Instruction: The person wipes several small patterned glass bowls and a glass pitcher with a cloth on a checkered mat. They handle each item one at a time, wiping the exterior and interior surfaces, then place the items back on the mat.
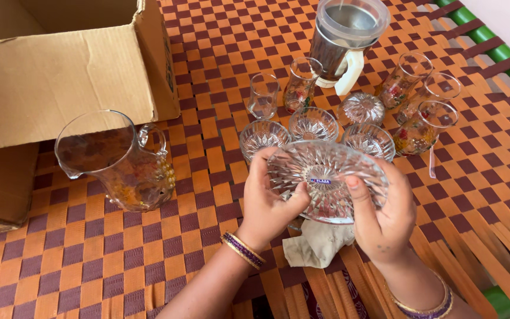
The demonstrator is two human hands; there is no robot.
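Both my hands hold a cut-glass bowl (326, 177) up over the woven cot, tilted so its patterned underside and a small sticker face me. My left hand (267, 204) grips its left rim with the thumb on the glass. My right hand (382, 212) grips the right rim. A crumpled beige cloth (317, 245) lies just below the bowl, between my wrists.
Three small cut-glass bowls (312, 123) and an upturned one (361, 108) sit beyond. Painted tumblers (423, 127) lie at right, two glasses (264, 94) stand behind. A glass jug (122, 159) stands left by an open cardboard box (60, 77). A lidded pitcher (346, 35) is at the back.
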